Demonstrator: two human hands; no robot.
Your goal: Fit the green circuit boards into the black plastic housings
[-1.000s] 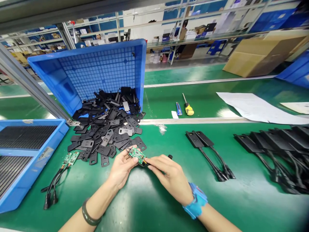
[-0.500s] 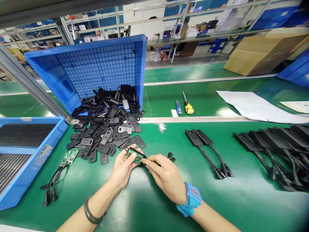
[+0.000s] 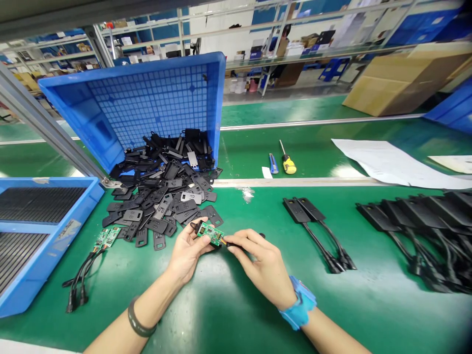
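Note:
My left hand [image 3: 189, 255] is closed round a green circuit board [image 3: 211, 233] with a small digit display, which lies on a black plastic case mostly hidden by the board and fingers. The thumb presses on the board's near edge. Thin coloured wires run from the board's right end into a black cable [image 3: 233, 244]. My right hand [image 3: 263, 263] pinches that cable close to the wires; its far end is mostly hidden behind the hand. Beyond my left hand lies a heap of flat black plastic covers [image 3: 158, 225].
A blue crate [image 3: 217, 108] tipped on its side spills black parts. At left are two wired circuit boards [image 3: 110, 237] and a blue tray [image 3: 83, 216]. Cased units with cables [image 3: 311, 209] lie right, more stacked beyond. A screwdriver [image 3: 288, 164] and a utility knife [image 3: 273, 163] lie behind.
My right hand has shifted right and slightly down, its fingers moving off the board's end onto the cable. The board sits slightly further right, with more of it and its wires showing.

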